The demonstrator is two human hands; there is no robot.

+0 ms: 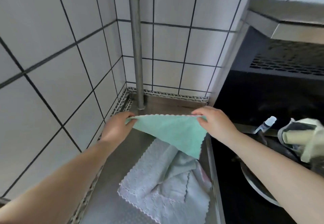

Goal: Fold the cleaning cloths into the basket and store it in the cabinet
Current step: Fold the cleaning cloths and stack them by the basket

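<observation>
A mint-green cleaning cloth [172, 132] hangs in the air above the steel counter, stretched along its top edge. My left hand [117, 127] pinches its left corner and my right hand [213, 122] pinches its right corner. The cloth's lower corner droops toward the right. Beneath it several pale cloths [163, 187], white, grey and a pink edge, lie crumpled on the counter [114, 167]. No basket or cabinet is in view.
White tiled walls meet in a corner at the left and back, with a metal pipe [136, 48] standing there. A black stove [263, 101] lies to the right under a hood. A pan holding rags [301, 141] sits at the far right.
</observation>
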